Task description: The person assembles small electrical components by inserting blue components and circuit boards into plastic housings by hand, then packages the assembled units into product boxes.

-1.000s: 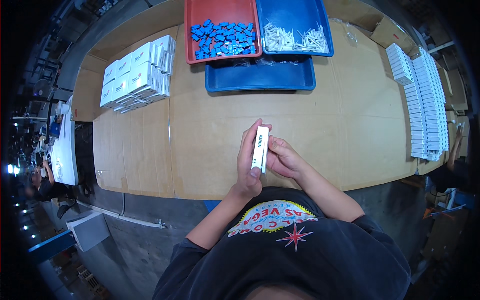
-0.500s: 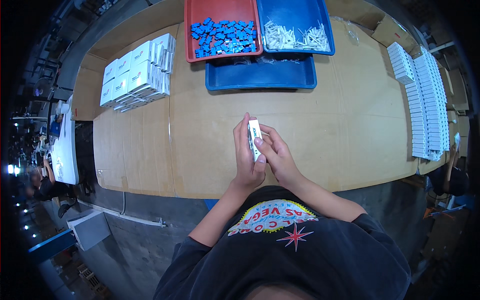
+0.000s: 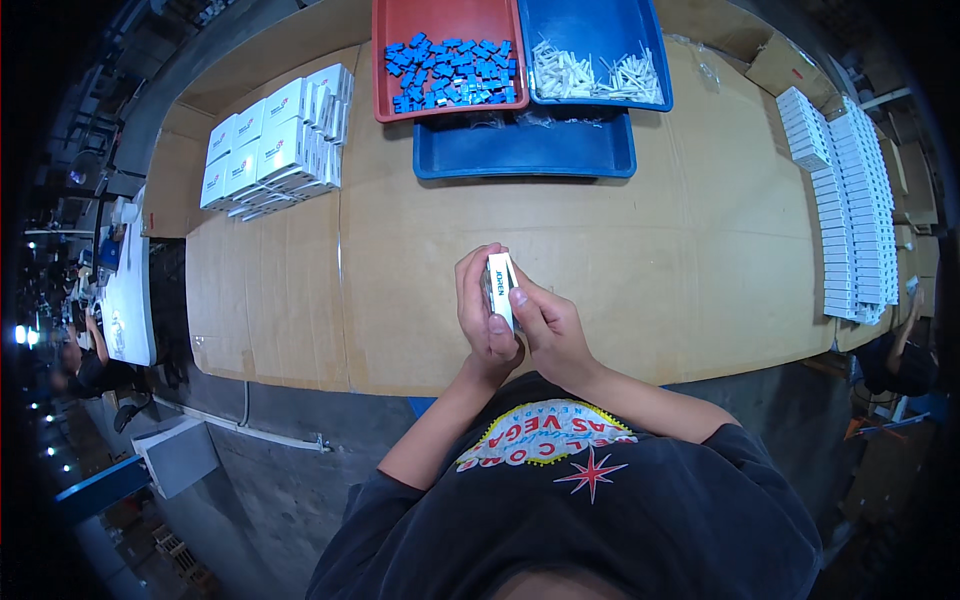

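A small white box [image 3: 501,283] with dark lettering on its narrow side stands between my two hands, near the front edge of the cardboard-covered table [image 3: 420,260]. My left hand [image 3: 478,315] wraps the box's left side, its thumb lying against the lower end. From the right, my right hand [image 3: 548,325] closes on it, thumb pressed near the middle of the lettered side. The faces under my palms and most of my fingertips are hidden.
At the back sit a red tray [image 3: 449,112] of small blue parts, a blue tray [image 3: 598,103] of white sticks, and a lower blue tray [image 3: 525,165]. White boxes are stacked at left [image 3: 270,145]; rows of white boxes [image 3: 850,220] stand at right. Other people work at both sides.
Both hands have shifted slightly left and nearer with the box. My left thumb has moved left onto the box's lower end, and more of the lettered side shows.
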{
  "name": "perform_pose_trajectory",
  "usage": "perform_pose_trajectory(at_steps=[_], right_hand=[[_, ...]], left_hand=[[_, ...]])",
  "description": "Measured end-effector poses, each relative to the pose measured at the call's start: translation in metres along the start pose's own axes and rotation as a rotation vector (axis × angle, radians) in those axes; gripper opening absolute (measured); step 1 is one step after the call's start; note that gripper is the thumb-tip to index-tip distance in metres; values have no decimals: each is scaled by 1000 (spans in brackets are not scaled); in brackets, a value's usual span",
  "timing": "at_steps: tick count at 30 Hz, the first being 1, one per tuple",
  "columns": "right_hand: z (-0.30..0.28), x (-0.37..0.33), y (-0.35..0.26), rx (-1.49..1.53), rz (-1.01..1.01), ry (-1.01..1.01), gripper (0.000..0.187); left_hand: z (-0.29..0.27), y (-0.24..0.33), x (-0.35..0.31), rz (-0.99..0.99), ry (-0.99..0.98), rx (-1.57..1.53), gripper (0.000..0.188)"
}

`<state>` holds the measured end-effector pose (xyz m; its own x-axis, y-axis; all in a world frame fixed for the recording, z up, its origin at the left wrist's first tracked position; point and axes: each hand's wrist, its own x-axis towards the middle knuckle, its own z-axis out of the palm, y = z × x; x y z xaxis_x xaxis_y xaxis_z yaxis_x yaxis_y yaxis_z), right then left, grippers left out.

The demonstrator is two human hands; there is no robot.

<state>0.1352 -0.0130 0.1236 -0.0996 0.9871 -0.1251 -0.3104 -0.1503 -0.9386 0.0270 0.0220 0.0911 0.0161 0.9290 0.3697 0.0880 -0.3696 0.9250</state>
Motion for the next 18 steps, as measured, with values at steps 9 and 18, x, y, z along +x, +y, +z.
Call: perform_pose_trajectory(at_steps=[9, 18], right_hand=[[1, 6, -5, -94, -69, -11, 52], [-36, 16, -25, -418, 98, -158, 71]], left_hand=[[2, 5, -1, -31, 34, -100, 96], [-8, -12, 3, -323, -79, -355, 108]])
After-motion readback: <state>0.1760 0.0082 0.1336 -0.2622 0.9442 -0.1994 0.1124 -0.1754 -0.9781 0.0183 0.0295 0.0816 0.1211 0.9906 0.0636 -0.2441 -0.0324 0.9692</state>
